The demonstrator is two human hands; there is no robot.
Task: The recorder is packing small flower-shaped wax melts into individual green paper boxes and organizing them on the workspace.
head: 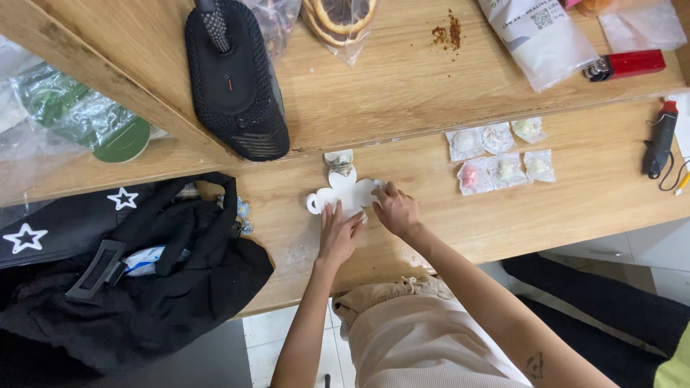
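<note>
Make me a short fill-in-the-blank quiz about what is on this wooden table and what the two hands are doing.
1. Both hands, the left hand and the right hand, press on a flat cut-out shape that is ____ in colour.
2. The six small clear packets lie to the person's ____ of the hands.
3. The bag at the table's left edge bears white ____.
4. The lighter at the far right is ____.

Missing words: white; right; stars; red
</note>
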